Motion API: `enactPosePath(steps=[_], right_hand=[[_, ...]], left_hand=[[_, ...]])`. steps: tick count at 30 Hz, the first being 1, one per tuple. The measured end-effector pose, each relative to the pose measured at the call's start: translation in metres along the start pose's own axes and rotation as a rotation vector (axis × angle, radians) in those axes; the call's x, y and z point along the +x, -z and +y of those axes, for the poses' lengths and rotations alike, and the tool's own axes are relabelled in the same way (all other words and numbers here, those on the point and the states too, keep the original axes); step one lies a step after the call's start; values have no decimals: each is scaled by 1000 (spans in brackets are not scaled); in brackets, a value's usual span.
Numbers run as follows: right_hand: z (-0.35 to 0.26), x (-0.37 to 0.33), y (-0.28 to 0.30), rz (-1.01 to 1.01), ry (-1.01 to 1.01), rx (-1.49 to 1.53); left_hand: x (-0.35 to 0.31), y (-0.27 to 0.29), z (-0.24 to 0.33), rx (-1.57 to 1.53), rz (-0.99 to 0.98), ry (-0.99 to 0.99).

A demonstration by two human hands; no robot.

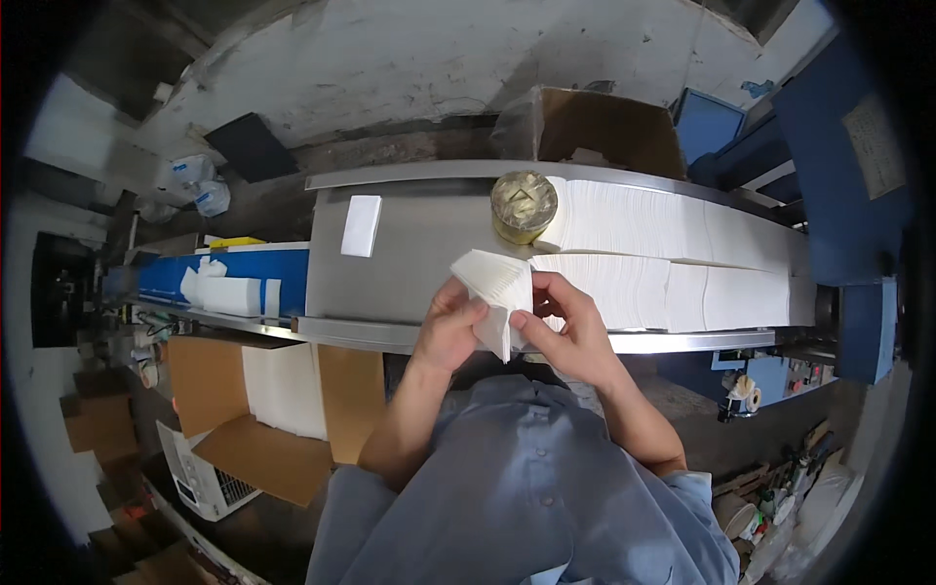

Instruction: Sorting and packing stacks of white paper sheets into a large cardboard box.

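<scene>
Between my two hands is a small stack of white paper napkins [495,278], fanned out at its top and held just above the near edge of the metal table [409,283]. My left hand [452,327] pinches the stack from the left, thumb in front. From the right, my right hand [567,327] grips it with thumb and fingers. Behind and to the right, long rows of white folded napkins [673,229] stand on edge along the table. A round tin wrapped in clear film [525,207] rests at the left end of the far row.
One white packet [362,226] lies on the table's left part. Farther left, a blue conveyor belt [166,278] carries white bundles [232,294]. An open cardboard box [210,380] with white contents stands below at left. Blue machinery [848,166] rises at the right end.
</scene>
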State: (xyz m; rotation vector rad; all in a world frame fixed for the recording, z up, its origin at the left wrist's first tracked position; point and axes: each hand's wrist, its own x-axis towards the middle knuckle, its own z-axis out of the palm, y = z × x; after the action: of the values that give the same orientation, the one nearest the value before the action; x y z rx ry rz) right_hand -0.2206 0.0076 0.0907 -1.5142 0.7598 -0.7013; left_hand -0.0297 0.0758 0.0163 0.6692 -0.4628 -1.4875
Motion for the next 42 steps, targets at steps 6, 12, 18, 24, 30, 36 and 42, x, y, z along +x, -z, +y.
enactPosePath(steps=[6, 12, 18, 24, 30, 36, 42], right_hand=[[16, -9, 6, -56, 26, 55], [24, -12, 11, -18, 24, 97], [42, -5, 13, 7, -60, 113], [18, 5, -11, 70, -54, 194], [2, 15, -24, 112, -44, 129], [-9, 22, -43, 230, -26, -34], [-20, 32, -55, 303, -87, -192]], left_hand=[[-22, 18, -18, -235, -133, 10], [-8, 5, -21, -366, -180, 145], [18, 7, -15, -377, -253, 229], [26, 29, 2, -274, -186, 189], [28, 36, 21, -73, -216, 186], [30, 38, 31, -157, -252, 209], [35, 43, 38, -20, -221, 238]])
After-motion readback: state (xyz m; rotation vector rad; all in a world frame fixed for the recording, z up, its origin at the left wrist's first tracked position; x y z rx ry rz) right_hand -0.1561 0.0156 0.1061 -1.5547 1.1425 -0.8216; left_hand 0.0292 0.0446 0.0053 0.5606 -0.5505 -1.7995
